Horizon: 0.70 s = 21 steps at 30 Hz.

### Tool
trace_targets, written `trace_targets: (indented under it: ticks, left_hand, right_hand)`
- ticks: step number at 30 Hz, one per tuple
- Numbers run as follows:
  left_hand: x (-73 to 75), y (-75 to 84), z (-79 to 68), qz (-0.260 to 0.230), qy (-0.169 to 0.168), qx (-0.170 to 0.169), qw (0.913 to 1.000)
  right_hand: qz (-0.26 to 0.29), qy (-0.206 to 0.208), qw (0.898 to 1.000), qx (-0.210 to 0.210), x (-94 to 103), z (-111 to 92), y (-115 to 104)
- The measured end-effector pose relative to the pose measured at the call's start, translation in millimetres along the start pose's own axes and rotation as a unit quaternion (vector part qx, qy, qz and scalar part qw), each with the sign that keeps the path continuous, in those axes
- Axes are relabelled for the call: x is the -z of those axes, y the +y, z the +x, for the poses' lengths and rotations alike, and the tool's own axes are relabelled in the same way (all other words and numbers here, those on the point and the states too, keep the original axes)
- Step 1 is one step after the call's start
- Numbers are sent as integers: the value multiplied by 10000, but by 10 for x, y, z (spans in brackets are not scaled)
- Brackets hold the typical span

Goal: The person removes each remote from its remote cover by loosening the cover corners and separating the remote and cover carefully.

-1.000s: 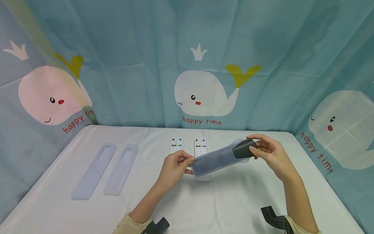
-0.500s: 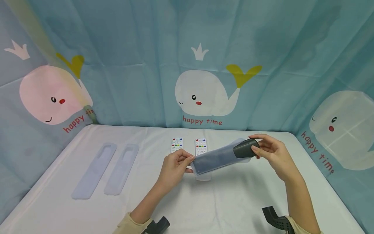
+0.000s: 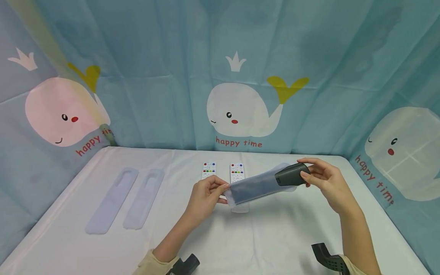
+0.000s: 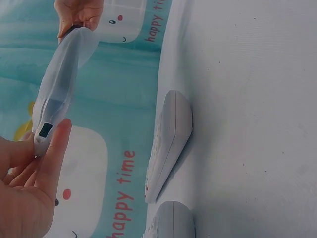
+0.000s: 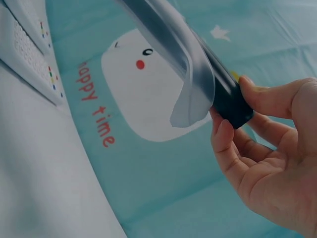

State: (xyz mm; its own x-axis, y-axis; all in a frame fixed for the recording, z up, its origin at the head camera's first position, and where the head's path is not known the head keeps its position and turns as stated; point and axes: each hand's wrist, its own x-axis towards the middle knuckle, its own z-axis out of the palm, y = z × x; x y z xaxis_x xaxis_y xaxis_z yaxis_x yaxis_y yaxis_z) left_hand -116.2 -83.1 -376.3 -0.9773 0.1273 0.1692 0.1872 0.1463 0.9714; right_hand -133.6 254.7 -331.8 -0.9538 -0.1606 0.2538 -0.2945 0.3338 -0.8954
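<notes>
Above the table, my two hands hold a dark remote control [image 3: 292, 175] partly inside a translucent soft sleeve [image 3: 258, 188]. My left hand [image 3: 206, 196] pinches the sleeve's closed left end between thumb and fingers. The bare black end of the remote sticks out of the sleeve's right side, where my right hand [image 3: 324, 185] grips it by the tip. Seen in the right wrist view, a loose flap of the sleeve [image 5: 190, 106] hangs beside the remote [image 5: 230, 96]. No buttons show on the dark remote.
Two white remotes, one at the left [image 3: 208, 170] and one at the right [image 3: 237, 172], lie behind the hands, partly covered by them. Two flat translucent sleeves, an outer one [image 3: 111, 202] and an inner one [image 3: 143, 200], lie on the white table [image 3: 282, 236]. A whale-print curtain [image 3: 165, 107] surrounds it.
My right hand has moved slightly right, drawing the dark remote a little further out of the sleeve. The sleeve's left end now shows an unfilled strip. My left hand has stayed in place.
</notes>
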Motion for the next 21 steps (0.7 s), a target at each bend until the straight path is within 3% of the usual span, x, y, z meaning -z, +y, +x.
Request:
trace_targets:
  ticks: [15, 21]
  left_hand:
    - [29, -7, 3, -47, 28, 120, 9999]
    - [46, -37, 15, -284, -257, 232, 9990]
  right_hand:
    - [-4, 25, 10000, 93, 47, -26, 38]
    - [21, 63, 10000, 65, 37, -22, 42]
